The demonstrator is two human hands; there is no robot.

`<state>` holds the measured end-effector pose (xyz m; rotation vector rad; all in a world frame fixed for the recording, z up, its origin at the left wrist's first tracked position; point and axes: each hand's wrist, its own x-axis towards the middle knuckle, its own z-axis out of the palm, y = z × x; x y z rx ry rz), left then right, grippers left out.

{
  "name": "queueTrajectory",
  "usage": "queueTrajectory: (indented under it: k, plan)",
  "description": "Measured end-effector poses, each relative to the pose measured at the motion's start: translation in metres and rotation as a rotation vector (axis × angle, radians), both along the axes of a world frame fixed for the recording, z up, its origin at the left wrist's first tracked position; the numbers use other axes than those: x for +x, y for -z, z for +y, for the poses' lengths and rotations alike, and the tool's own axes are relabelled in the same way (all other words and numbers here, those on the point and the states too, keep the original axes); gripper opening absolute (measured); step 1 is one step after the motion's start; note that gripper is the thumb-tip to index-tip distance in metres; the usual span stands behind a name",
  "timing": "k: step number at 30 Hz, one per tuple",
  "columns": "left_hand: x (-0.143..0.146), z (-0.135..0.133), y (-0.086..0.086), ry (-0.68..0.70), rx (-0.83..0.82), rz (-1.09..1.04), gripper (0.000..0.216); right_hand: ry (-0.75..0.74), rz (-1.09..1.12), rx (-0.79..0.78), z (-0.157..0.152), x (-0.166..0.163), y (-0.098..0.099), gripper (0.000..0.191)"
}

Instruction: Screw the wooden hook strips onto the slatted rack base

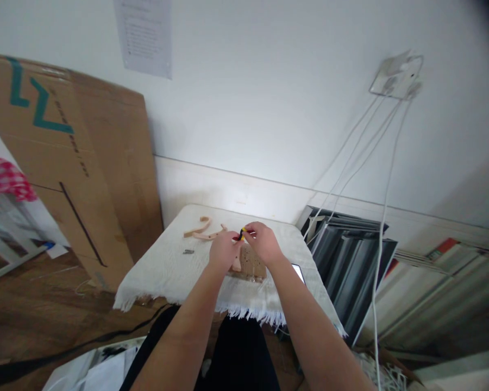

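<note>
Both my hands meet over a small table covered with a white fringed cloth [163, 271]. My right hand [264, 241] pinches a small black and yellow tool [242, 234] at its fingertips. My left hand [224, 251] is closed just beside it, over a pale wooden piece [237, 264] whose grip I cannot make out. Under the hands lies a flat brown perforated board [252, 266]. Curved wooden pieces [199, 228] lie on the cloth to the left. A small dark screw-like part [188, 252] rests near them.
A large cardboard sheet [77, 163] leans on the wall at left. White cables [375, 179] hang from a wall socket [397, 76] at right. Dark flat panels [346, 250] and stacked books [432, 282] lie right of the table. A phone [299, 272] peeks out by my right wrist.
</note>
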<state>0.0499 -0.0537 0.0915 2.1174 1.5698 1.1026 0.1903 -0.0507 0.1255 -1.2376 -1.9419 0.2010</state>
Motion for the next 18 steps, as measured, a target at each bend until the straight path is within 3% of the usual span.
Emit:
queueTrajectory:
  k: [10,18]
  plan:
    - [-0.013,0.010,-0.009,0.133,-0.034,0.064,0.015,-0.081,0.014,-0.029,0.004,0.000,0.001,0.010]
    - [-0.012,0.014,-0.007,0.140,-0.065,0.036,0.016,-0.086,0.005,-0.018,0.008,-0.001,-0.001,0.006]
